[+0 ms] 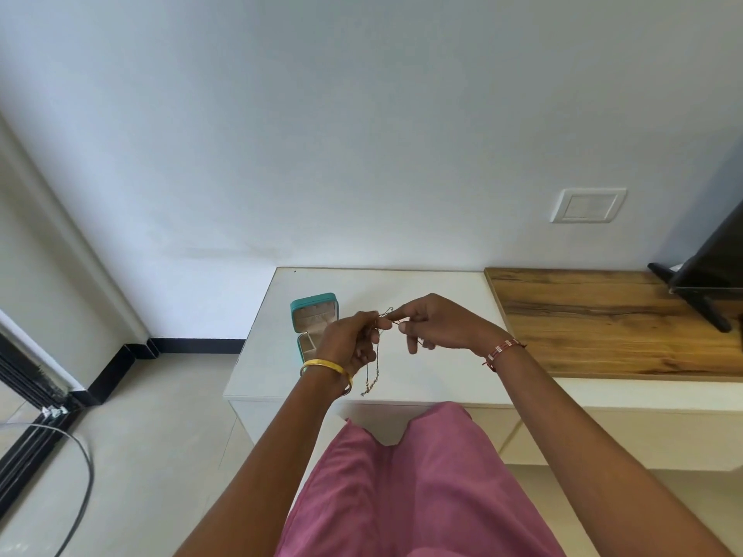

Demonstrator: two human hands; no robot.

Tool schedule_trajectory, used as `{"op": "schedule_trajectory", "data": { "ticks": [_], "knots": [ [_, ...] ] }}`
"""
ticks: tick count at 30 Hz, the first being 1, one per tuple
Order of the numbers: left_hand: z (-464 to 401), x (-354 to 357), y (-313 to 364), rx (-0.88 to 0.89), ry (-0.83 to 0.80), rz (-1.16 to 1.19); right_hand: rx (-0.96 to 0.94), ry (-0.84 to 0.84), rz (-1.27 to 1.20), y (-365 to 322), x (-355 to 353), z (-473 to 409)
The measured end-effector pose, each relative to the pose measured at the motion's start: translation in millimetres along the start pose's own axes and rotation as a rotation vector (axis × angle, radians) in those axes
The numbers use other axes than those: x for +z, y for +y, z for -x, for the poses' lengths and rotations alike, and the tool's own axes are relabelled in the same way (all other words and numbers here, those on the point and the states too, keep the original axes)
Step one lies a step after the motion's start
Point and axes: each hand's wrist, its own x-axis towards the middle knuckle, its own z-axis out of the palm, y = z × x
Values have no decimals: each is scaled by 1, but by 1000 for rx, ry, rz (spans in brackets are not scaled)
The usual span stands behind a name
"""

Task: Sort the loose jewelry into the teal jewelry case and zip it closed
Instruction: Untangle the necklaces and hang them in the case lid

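The teal jewelry case (314, 315) stands open at the left of the white cabinet top (442, 291), its lid upright and its tray partly hidden by my left hand (353, 339). Both hands meet above the cabinet, just right of the case. My left hand pinches the upper end of a thin chain necklace (372, 381), which hangs down below that hand with a small pendant at its lower end. My right hand (432, 321) pinches the same chain at its top, fingertips touching those of the left hand.
A wooden shelf top (603, 315) adjoins the white cabinet on the right, with a black screen on a stand (707, 283) at its far end. A wall switch plate (588, 205) sits above. A sliding door track and cable lie on the floor at left.
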Motion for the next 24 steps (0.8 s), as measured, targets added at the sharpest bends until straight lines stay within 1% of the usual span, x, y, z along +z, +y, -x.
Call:
{"op": "schedule_trajectory", "data": {
  "ticks": [4, 6, 9, 11, 16, 20, 24],
  "knots": [
    [-3, -2, -2, -4, 21, -60, -11, 13, -12, -1, -2, -1],
    [-5, -3, -3, 17, 60, -136, -11, 22, -12, 1, -3, -2],
    [-7, -5, -6, 149, 189, -401, -6, 37, -12, 5, -3, -3],
    [-8, -5, -8, 216, 218, -526, -16, 30, -11, 6, -3, -2],
    [-9, -8, -10, 252, 153, -472, 0, 26, 33, 7, -4, -1],
    [-8, -9, -11, 251, 79, -354, 16, -1, 32, 9, 0, -3],
    [-4, -5, -8, 225, 26, -249, -57, 106, 15, 7, 7, -6]
  ]
}}
